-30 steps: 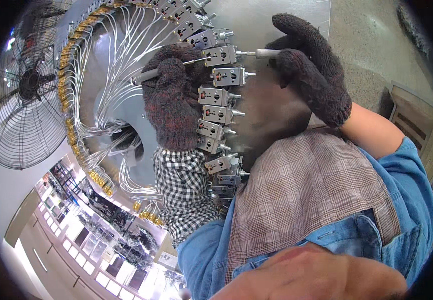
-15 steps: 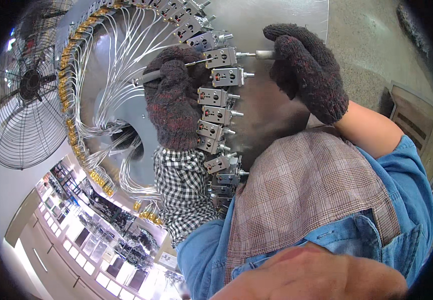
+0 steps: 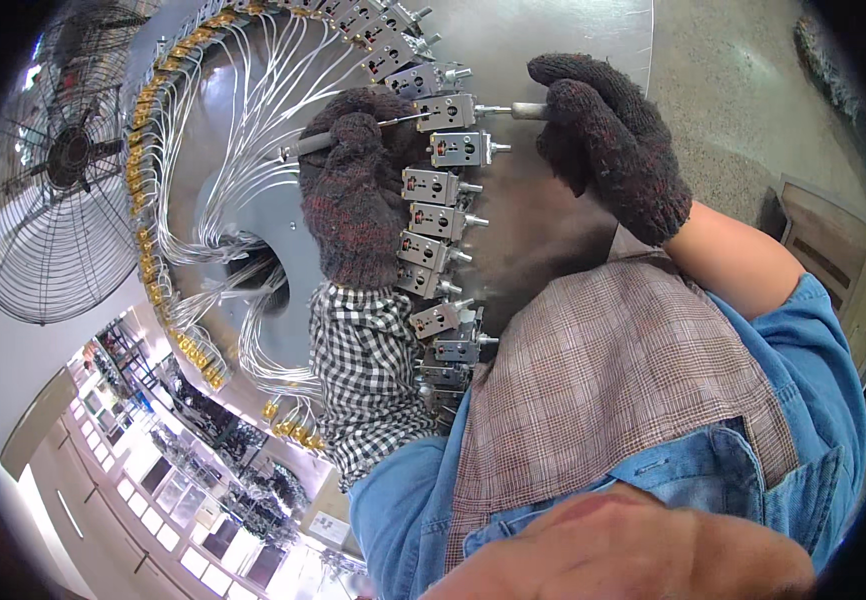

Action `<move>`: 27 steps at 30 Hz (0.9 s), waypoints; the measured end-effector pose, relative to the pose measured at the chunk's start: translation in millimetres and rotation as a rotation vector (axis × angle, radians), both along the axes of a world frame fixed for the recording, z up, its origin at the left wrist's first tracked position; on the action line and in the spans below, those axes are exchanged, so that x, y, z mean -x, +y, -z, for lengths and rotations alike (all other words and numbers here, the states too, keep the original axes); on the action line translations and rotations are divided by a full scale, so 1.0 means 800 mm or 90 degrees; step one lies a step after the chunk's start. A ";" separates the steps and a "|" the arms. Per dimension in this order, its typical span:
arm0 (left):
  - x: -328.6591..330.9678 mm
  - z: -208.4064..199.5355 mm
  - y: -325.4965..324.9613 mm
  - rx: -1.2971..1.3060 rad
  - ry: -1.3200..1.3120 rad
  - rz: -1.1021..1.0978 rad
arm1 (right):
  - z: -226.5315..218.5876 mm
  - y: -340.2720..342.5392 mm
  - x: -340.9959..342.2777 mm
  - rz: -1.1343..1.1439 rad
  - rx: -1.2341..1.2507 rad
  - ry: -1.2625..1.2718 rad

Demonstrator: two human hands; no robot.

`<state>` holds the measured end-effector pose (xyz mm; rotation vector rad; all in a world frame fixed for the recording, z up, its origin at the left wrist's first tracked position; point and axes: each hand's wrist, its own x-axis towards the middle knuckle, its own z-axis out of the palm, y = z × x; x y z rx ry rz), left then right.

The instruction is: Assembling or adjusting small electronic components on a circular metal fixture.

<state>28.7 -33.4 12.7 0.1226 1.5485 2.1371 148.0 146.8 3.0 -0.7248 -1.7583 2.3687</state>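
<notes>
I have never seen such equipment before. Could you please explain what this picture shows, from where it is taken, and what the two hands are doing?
The picture comes from a wide fisheye camera worn on the person's head, looking down at their own hands, so straight edges look bent. Both hands wear dark knitted gloves. In front is a large round metal plate with a curved row of small grey valve blocks along it. Thin white tubes with brass fittings run across the plate. The left hand holds a thin tool against the top blocks. The right hand grips a metal tool handle at one block. A floor fan stands on the left.
</notes>
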 end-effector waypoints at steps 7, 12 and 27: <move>-0.003 -0.005 0.004 -0.040 0.015 -0.047 | 0.010 -0.003 -0.001 -0.007 0.005 0.089; 0.001 0.002 0.003 -0.041 0.013 -0.012 | 0.021 -0.002 -0.003 -0.004 -0.075 0.143; 0.000 -0.002 -0.038 0.295 0.464 0.044 | 0.016 0.016 -0.025 0.018 -0.017 0.071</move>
